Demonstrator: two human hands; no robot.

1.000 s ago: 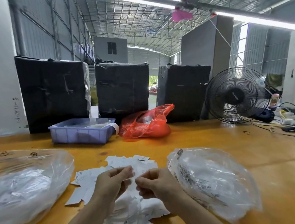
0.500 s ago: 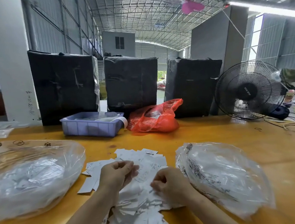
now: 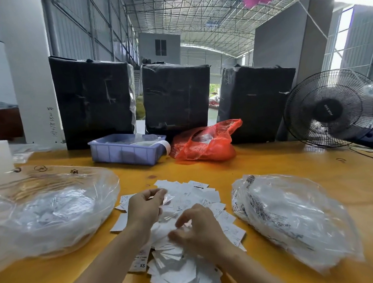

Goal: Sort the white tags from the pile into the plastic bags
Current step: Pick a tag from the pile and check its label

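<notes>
Pile of white tags [image 3: 182, 211] at table [image 3: 320, 186] centre, plastic bags at nine [image 3: 49, 212] and three o'clock [image 3: 293, 217]. Right hand [image 3: 200, 228], lowered from beside left, fingers curled, picking; left hand [image 3: 145, 207] pinching gathered tags. Bagging still ahead.

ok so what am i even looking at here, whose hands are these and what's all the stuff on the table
This is one picture from a camera worn on a person's head, looking down at their own bare hands; there is no robot. On the yellow table lies a pile of white tags between two clear plastic bags, the left bag and the right bag. The left hand pinches what look like tags in curled fingers. The right hand is blurred over the pile, so its hold is unclear. Behind stand a blue bin, a red bag and a fan.
</notes>
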